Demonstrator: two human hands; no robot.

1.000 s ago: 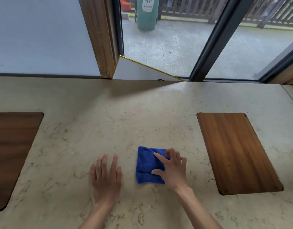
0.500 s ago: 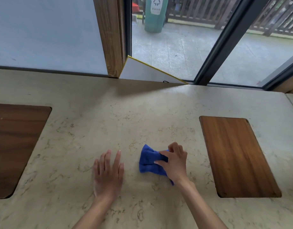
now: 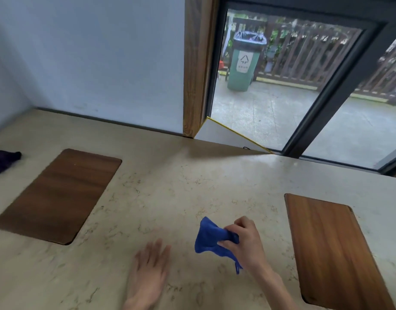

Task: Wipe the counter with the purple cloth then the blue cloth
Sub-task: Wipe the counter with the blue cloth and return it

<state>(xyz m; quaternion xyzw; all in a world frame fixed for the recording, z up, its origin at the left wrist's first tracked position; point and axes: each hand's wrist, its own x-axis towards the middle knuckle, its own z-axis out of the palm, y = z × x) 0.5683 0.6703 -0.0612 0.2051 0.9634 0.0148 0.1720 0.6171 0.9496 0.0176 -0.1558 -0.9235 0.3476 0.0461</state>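
Observation:
My right hand (image 3: 244,239) pinches the blue cloth (image 3: 209,239), which is bunched up and lifted off the beige marble counter (image 3: 181,193), with a corner dangling below the hand. To its left my left hand (image 3: 151,271) lies flat on the counter, fingers spread, blurred and holding nothing. The purple cloth (image 3: 2,161) lies crumpled at the far left edge of the view, beyond the left wooden inset, well away from both hands.
Two dark wooden insets sit flush in the counter, one at left (image 3: 56,195) and one at right (image 3: 328,249). A pale wall and a wooden post (image 3: 194,70) back the counter. Glass doors show a patio with a green bin (image 3: 244,63).
My right hand went from lying on the flat blue cloth to gathering it and lifting it off the counter. The view swung up and left, bringing the purple cloth into sight.

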